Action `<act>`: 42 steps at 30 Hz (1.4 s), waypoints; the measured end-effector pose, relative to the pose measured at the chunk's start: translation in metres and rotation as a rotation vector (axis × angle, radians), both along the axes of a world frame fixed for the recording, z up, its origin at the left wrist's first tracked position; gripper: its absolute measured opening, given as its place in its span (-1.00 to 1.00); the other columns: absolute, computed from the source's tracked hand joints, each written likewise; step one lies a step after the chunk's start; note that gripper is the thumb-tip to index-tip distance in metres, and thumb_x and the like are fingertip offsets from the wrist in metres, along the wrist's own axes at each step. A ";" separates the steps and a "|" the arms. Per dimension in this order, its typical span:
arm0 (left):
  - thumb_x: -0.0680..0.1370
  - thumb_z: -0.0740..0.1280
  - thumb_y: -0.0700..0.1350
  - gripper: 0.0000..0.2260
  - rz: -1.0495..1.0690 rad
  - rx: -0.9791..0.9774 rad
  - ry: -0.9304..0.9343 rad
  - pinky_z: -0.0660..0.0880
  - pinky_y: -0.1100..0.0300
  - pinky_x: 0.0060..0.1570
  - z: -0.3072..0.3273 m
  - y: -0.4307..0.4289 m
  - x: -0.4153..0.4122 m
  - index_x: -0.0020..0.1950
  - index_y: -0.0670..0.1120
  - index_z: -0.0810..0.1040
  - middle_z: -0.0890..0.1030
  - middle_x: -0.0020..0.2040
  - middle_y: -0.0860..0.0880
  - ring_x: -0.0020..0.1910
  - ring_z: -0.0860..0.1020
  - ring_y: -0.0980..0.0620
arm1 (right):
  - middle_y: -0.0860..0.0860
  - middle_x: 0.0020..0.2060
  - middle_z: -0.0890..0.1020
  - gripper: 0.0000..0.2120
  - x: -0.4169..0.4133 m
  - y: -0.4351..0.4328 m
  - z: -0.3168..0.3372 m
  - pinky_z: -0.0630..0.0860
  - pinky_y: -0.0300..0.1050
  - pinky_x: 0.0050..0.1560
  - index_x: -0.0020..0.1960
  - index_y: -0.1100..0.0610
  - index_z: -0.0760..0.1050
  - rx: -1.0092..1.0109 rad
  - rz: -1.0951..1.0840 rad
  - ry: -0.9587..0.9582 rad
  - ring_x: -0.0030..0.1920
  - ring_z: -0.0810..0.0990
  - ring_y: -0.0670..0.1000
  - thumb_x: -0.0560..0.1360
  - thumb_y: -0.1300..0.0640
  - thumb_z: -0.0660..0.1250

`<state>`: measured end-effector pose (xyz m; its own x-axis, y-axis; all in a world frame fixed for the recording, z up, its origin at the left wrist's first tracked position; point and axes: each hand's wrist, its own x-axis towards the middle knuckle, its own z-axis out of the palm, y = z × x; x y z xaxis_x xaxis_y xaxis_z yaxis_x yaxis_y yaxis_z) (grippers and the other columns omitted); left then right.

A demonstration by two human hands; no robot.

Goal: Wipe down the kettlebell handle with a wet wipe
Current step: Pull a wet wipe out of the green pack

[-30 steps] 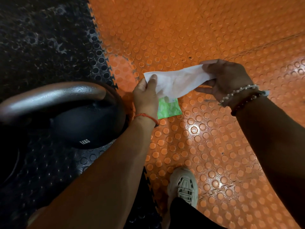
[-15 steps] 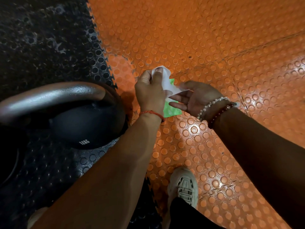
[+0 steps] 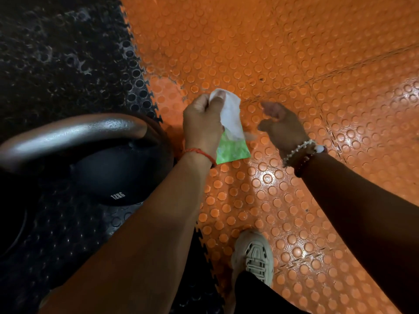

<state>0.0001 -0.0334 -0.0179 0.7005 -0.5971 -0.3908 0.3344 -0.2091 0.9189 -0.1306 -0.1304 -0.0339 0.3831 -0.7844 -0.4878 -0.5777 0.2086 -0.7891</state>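
A black kettlebell marked 12KG stands on the black mat at the left, its grey metal handle arching across the top. To the right of it, my left hand pinches a white wet wipe, folded and hanging down. Beneath the wipe a green wipe packet shows, partly hidden by my left hand; whether that hand holds it I cannot tell. Over the orange floor my right hand hovers with fingers apart and nothing in them, a little right of the wipe.
Orange studded floor tiles fill the right side; a black studded mat covers the left, joined by a jigsaw edge. My beige shoe stands at the bottom centre. A dark round weight sits at the left edge.
The wipe was stretched between both hands, then folded together. My right hand has let go of it and drawn away to the right; my left hand keeps the wipe.
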 end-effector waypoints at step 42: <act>0.44 0.19 -0.48 -0.64 -0.281 -0.325 -0.710 0.48 0.24 -0.15 0.065 0.002 0.037 -0.19 -0.05 0.61 0.58 -0.20 0.02 -0.17 0.55 0.20 | 0.11 -0.33 0.59 -0.69 0.013 0.002 0.092 0.31 -0.45 -0.21 -0.24 0.12 0.62 -1.153 0.284 -0.420 -0.25 0.46 -0.16 0.38 0.51 0.33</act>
